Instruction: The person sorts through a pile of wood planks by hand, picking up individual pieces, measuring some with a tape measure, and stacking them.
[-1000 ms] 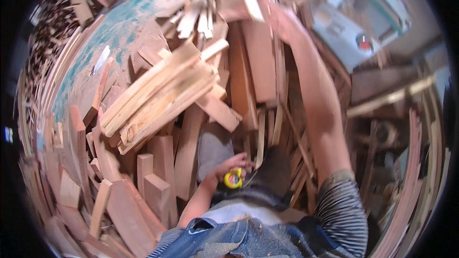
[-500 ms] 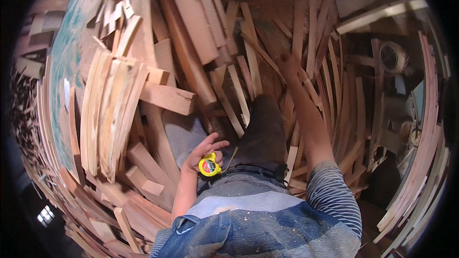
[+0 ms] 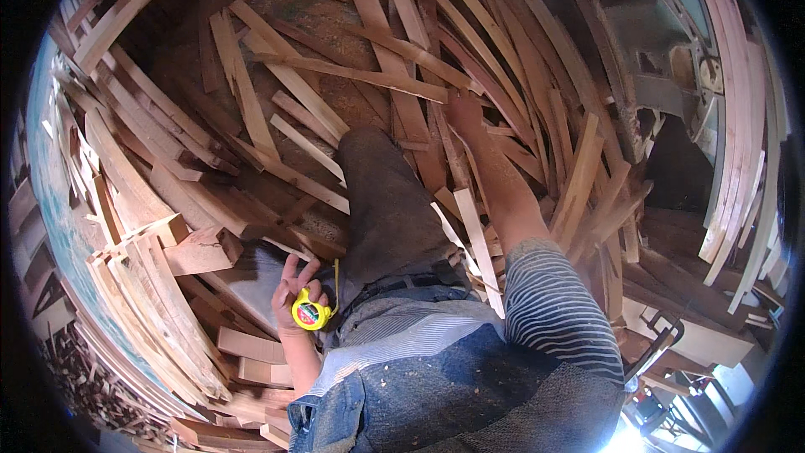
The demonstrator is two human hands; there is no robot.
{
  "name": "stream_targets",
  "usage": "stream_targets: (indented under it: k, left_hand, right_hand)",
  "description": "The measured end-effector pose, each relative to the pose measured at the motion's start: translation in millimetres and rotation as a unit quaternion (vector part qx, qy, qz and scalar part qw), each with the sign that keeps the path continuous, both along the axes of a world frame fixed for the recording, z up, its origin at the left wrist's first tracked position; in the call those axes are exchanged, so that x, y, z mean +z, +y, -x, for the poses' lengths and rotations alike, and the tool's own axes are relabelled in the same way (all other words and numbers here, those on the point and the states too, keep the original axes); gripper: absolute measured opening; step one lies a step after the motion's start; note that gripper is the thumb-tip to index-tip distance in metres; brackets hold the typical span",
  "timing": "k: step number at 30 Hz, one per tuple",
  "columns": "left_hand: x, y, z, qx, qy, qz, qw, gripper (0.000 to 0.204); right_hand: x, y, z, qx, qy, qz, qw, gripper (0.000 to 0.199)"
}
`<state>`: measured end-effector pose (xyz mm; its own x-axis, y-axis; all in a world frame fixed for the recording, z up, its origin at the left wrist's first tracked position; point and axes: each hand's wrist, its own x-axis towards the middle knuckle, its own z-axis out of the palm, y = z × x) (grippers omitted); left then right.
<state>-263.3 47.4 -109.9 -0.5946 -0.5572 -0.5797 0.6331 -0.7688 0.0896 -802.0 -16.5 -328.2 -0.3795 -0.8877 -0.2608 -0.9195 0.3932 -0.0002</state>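
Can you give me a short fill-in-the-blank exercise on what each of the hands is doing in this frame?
1. The left hand holds a ____ tape measure.
2. The right hand reaches out to a pile of thin ____ strips.
3. The right arm wears a ____ sleeve.
4. The tape measure is held close beside the person's ____ leg.

Missing words: yellow; wooden; striped; left

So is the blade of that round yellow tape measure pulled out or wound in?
Pulled out a short way: a thin yellow strip rises from the round yellow tape measure in the left hand; its far end is unclear.
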Motion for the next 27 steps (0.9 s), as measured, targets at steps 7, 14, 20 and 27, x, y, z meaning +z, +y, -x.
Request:
stream_targets:
  k: [7,14,20,27]
  left_hand:
    - [6.5,1.6,3.6,-0.012,-0.049,0.007,0.999,0.059]
    - [4.2,5.5,3.1,-0.002,-0.035,-0.007,0.999,0.056]
    - [4.4,-2.0,8.7,-0.017,-0.011,-0.002,1.000,0.057]
    - [4.5,-1.1,5.7,-0.014,-0.022,-0.003,1.000,0.055]
  right_hand:
    - [-30.3,-17.6,-19.1,-0.011,0.019,0.095,0.995,0.043]
    - [67.0,-13.4,-26.4,0.087,-0.116,0.010,0.989,0.038]
    - [145.0,56.0,35.2,-0.196,-0.106,0.029,0.975,0.041]
    - [76.7,117.9,85.4,-0.155,0.041,0.042,0.986,0.050]
